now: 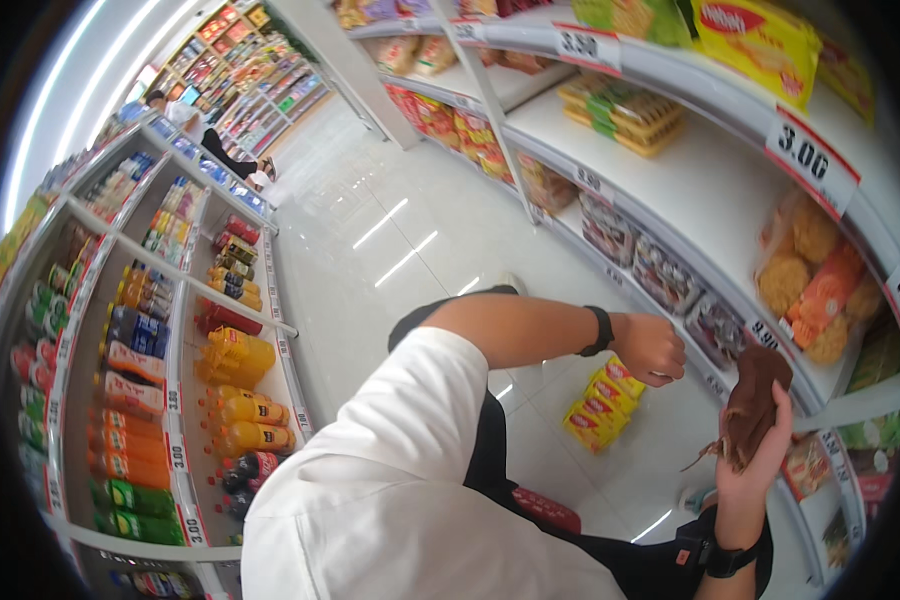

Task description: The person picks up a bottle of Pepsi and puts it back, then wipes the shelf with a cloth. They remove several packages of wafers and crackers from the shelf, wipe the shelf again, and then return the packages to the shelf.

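My left hand [649, 349] is curled into a fist in front of the shelving, with a black band on its wrist; no object shows in it. My right hand [765, 435], palm up, holds a bunched brown cloth [757, 394] with a frayed edge and a loose string. The cloth is close to the front edge of a white shelf [645, 180]. Below my left hand, several yellow Nabati snack packs [604, 405] lie in a row on the tiled floor. A bag of round biscuits [817, 277] sits on the shelf beyond the cloth.
Yellow-trayed packs [622, 112] sit farther along the shelf; a yellow Nabati pack [757, 49] is above. Dark packs [664, 274] fill a lower shelf. Drink bottles [251, 420] line the opposite shelving. A red object [546, 510] is beside my leg. Another person [195, 124] is far down the aisle.
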A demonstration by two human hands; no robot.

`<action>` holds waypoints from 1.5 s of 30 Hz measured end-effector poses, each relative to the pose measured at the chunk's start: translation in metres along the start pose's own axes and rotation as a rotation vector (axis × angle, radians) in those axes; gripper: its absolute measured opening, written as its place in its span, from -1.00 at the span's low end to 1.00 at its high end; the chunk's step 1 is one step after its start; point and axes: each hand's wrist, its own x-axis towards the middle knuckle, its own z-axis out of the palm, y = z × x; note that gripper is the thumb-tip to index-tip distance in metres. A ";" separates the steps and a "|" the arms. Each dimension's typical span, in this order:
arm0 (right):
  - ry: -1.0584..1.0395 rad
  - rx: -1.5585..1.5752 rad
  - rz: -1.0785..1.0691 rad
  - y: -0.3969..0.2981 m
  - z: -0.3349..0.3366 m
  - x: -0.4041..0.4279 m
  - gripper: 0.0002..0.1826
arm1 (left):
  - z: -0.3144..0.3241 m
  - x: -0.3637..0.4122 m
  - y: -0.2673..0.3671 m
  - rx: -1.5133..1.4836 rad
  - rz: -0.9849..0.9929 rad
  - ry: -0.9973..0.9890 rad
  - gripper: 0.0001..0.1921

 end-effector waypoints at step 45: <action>0.052 0.063 -0.017 0.058 0.021 0.021 -0.66 | -0.307 0.380 -0.254 0.987 -0.487 -0.097 -0.46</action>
